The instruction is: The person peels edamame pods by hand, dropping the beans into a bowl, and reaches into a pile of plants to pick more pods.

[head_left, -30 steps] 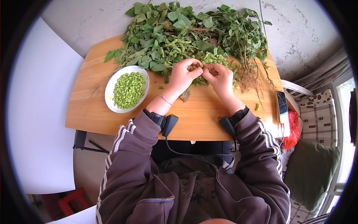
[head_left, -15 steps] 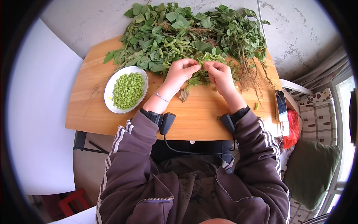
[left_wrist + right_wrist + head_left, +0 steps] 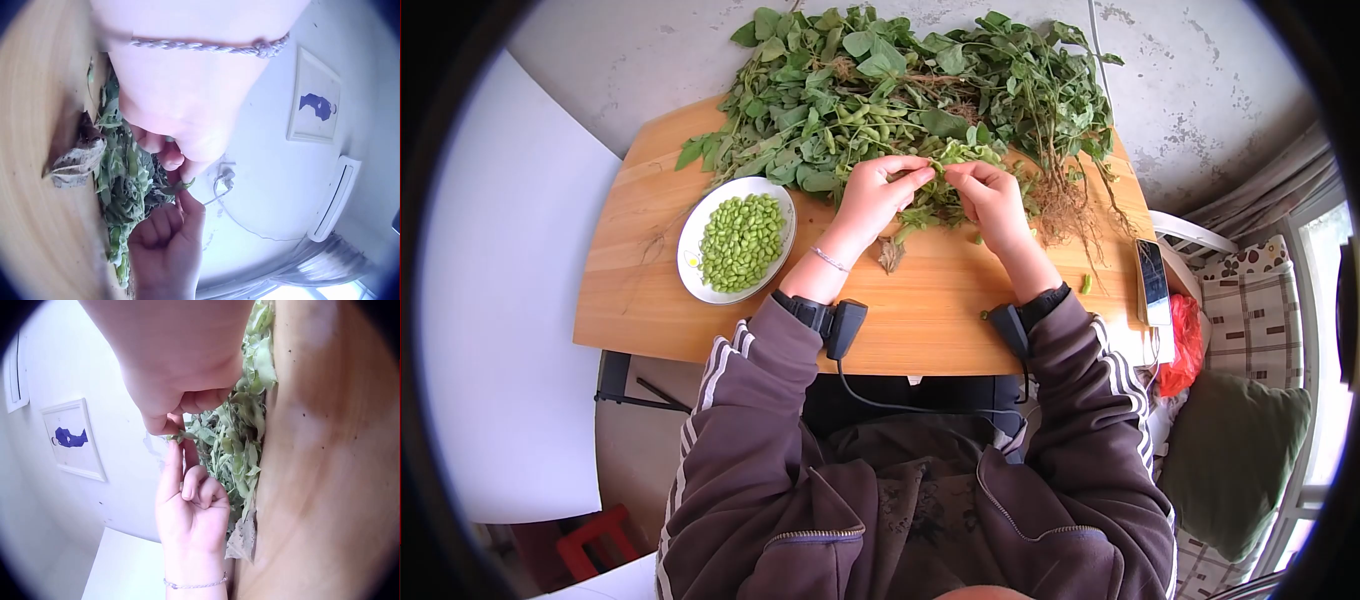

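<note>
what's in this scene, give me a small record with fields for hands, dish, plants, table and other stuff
left hand: pinches a small green pod, fingertips close to the right hand's
right hand: pinches the same pod
dish: round white dish with light green shelled beans, on the person's left
plants: heap of leafy green plants along the far side, brown stringy roots at right
table: light brown wooden table
other: dry brown leaf near the left hand; dark-screened phone at the right edge
</note>
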Tool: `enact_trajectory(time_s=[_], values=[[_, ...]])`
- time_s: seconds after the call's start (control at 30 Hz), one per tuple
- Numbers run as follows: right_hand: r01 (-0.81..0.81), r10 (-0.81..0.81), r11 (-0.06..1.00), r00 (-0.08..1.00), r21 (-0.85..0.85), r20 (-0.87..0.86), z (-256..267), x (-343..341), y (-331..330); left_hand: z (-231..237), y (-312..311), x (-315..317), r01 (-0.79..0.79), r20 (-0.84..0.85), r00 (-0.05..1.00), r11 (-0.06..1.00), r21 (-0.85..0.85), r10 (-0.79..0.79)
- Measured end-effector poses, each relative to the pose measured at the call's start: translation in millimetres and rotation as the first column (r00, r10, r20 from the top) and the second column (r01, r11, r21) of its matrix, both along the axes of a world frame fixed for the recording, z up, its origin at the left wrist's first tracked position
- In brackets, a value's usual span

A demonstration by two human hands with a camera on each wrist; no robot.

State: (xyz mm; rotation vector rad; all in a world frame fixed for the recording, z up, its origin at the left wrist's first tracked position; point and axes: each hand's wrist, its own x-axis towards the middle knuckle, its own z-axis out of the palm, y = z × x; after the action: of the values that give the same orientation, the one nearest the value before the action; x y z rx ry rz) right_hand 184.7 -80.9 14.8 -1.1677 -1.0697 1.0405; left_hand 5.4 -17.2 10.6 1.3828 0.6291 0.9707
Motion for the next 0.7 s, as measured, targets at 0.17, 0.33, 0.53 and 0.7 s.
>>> enact_trajectory(time_s=[0.17,0.33,0.53,0.7], values=[[-0.138,0.124,0.990,0.954,-0.033,-0.271,-5.9,6.3,4.5,-3.3,3.9,0.6,0.038,0.084,0.996,0.997,-0.070,-0.032],[-0.207,0.180,0.978,0.896,-0.024,-0.407,-3.2,6.1,2.5,-2.7,4.9,-1.6,0.119,0.154,0.984,0.970,-0.212,-0.087],[-0.278,0.224,0.960,0.825,-0.027,-0.519,-7.3,10.4,6.1,-1.0,6.8,-4.3,0.154,0.180,0.978,0.954,-0.259,-0.109],[-0.095,0.079,0.994,0.955,-0.044,-0.285,-12.0,-1.0,6.6,3.8,-2.7,2.1,-0.014,0.004,1.000,0.998,-0.064,0.015]])
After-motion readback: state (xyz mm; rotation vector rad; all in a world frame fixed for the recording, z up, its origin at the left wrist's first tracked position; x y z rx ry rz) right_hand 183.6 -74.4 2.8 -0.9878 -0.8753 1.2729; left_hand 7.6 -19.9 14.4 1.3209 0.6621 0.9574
